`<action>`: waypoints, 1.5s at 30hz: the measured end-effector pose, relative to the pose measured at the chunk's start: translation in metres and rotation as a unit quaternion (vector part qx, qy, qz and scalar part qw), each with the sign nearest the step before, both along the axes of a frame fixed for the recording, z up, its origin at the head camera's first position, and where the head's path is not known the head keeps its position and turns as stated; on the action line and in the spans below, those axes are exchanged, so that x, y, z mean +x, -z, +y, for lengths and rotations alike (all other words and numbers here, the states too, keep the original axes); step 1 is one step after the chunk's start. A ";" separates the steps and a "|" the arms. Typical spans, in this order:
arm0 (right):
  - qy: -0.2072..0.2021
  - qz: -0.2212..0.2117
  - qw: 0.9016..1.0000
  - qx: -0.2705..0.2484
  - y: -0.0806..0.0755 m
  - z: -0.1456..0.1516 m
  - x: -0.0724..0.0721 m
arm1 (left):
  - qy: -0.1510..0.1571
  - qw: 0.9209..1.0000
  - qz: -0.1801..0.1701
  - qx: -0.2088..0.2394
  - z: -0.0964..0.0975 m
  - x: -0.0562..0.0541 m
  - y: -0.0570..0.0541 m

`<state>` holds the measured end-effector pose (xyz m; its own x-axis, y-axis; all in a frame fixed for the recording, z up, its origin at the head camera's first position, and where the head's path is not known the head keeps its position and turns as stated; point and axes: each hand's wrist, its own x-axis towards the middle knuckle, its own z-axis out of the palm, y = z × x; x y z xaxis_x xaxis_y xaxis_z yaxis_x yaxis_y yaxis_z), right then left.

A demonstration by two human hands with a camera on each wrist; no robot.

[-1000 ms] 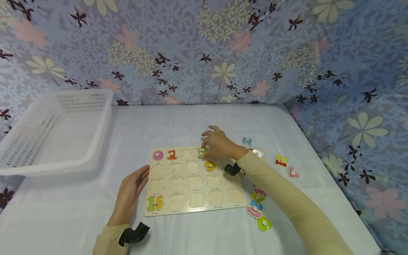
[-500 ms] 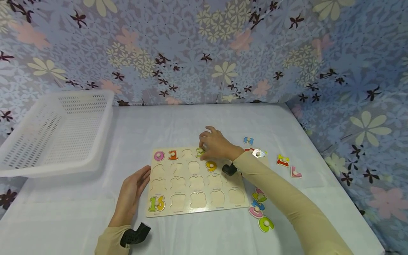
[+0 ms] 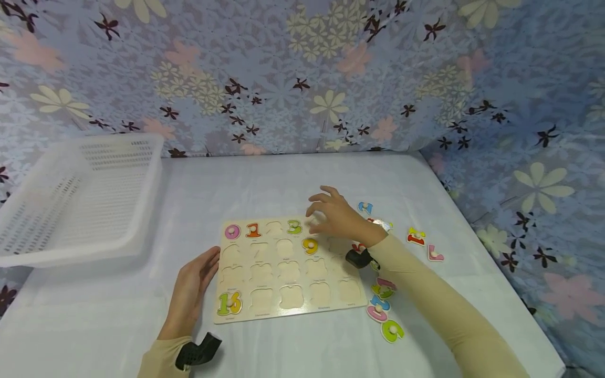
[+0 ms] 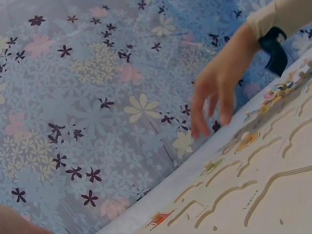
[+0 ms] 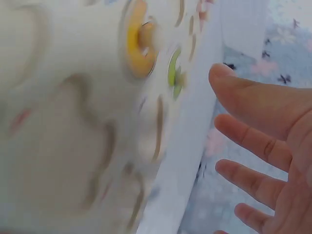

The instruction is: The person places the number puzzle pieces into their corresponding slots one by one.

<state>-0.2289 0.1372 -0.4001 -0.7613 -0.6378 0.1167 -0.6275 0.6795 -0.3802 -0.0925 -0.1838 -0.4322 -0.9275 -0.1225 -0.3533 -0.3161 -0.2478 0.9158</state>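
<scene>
A wooden number puzzle board [image 3: 274,268] lies on the white-covered table. Seated in its recesses are a pink 0 [image 3: 232,231], a red 1 [image 3: 253,230], a green 3 [image 3: 294,227], a yellow 9 [image 3: 310,245] and a green-and-yellow 16 [image 3: 229,303]. My right hand [image 3: 337,216] hovers over the board's far right corner, just right of the 3, fingers spread and holding nothing; in the right wrist view its thumb and fingers stand apart. My left hand [image 3: 191,289] rests against the board's left edge with its fingers nearly straight.
Loose number pieces lie right of the board: a blue one [image 3: 365,208], a red-and-yellow one [image 3: 416,236], a pink 7 [image 3: 435,253] and a green 6 [image 3: 392,331], among several others. A white plastic basket [image 3: 142,210] stands at the left. A flowered cloth hangs behind.
My right hand has let go of the green 3, which now shows fully in its recess, and has drawn back to the right. The left hand stays at the board's edge.
</scene>
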 end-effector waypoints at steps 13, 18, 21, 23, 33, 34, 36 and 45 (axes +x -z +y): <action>0.168 -0.015 0.986 0.000 0.002 0.152 0.046 | -0.003 1.000 0.004 -0.007 0.000 0.004 0.001; 0.210 -0.027 0.977 0.002 -0.002 0.201 0.067 | -0.001 1.000 0.003 -0.007 0.002 0.004 -0.001; 0.222 -0.032 0.975 0.003 -0.003 0.212 0.078 | -0.001 1.000 0.002 -0.007 0.003 0.004 -0.002; 0.223 -0.035 0.974 0.003 -0.002 0.213 0.084 | -0.001 1.000 0.000 -0.007 0.003 0.004 -0.002; 0.042 -0.045 0.998 -0.006 0.012 0.170 0.105 | -0.001 1.000 0.004 -0.014 0.004 0.003 0.000; 0.027 -0.049 0.998 -0.005 0.014 0.166 0.106 | -0.001 1.000 0.004 -0.015 0.004 0.003 0.000; 0.005 -0.046 0.999 0.002 0.015 0.158 0.107 | -0.001 1.000 0.004 -0.016 0.003 0.003 0.000; -0.012 -0.017 0.999 0.041 0.011 0.149 0.106 | 0.005 1.000 -0.002 -0.017 0.004 0.001 0.001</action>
<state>-0.1227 0.2864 -0.4110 -0.7485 -0.6621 0.0376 -0.6314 0.6941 -0.3458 -0.0914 -0.1797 -0.4334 -0.9273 -0.1256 -0.3527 -0.3218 -0.2139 0.9223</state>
